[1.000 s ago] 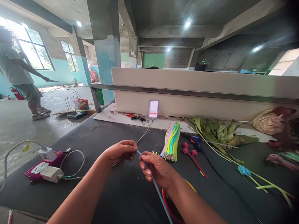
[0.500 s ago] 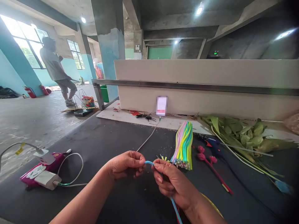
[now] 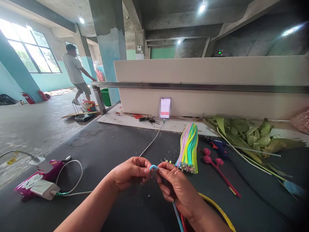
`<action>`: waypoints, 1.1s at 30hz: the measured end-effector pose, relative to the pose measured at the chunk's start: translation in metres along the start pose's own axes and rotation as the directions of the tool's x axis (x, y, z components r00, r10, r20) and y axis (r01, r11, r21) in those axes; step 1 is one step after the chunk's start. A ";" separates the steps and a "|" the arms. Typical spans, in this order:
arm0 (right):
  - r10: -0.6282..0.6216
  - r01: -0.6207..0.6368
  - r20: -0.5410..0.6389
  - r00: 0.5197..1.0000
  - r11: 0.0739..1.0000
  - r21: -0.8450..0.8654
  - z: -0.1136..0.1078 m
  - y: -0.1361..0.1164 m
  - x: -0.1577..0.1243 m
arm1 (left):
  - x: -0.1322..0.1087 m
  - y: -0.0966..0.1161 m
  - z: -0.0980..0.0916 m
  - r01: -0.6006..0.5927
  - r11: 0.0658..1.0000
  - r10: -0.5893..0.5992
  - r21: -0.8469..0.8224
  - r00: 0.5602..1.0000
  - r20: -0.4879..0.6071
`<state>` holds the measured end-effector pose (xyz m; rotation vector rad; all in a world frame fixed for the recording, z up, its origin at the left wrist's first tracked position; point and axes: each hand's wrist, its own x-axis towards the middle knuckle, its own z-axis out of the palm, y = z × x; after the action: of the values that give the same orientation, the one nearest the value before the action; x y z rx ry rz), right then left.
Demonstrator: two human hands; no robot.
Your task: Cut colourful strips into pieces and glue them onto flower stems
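Observation:
A light blue pipe cleaner [image 3: 153, 167] arches in a small bend between my two hands. My left hand [image 3: 132, 170] pinches its end between thumb and fingers. Close beside it, my right hand [image 3: 173, 182] pinches the other side of the bend, its lower fingers curled in. The rest of the blue length hangs below my right palm toward the bottom edge. Behind my right hand lies a bundle of pastel pipe cleaners [image 3: 189, 148]. To the right rests a red stem with pink flower shapes [image 3: 224, 177]. A yellow curved strand [image 3: 217, 209] and a red one show under my right forearm.
A phone [image 3: 165, 108] leans against the white board [image 3: 205, 72] at the back. Green leaves [image 3: 251, 132] and a dark blue glue gun [image 3: 219, 148] lie right. A pink power strip with chargers [image 3: 43, 180] sits left. A person [image 3: 76, 72] stands beyond the table.
The bend in the blue pipe cleaner is tighter, and my hands are slightly closer together. More of the yellow strand shows. The person in the background has moved right, an arm now reaching toward the metal rail.

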<state>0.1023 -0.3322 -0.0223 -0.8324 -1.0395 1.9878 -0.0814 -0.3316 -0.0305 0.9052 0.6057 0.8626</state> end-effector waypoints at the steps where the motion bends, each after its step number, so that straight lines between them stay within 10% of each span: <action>1: -0.002 0.002 0.005 1.000 1.000 -0.002 0.000 0.000 -0.001 | 0.000 0.000 0.001 -0.001 1.000 0.001 0.002 1.000 -0.003; 33: -0.105 0.093 -0.235 0.966 0.994 -0.061 0.008 0.014 0.000 | 0.006 -0.005 0.018 -0.151 0.968 0.185 0.198 0.969 -0.163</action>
<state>0.0915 -0.3409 -0.0307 -0.9990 -0.9743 1.7361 -0.0619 -0.3357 -0.0266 1.0646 0.7835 1.0630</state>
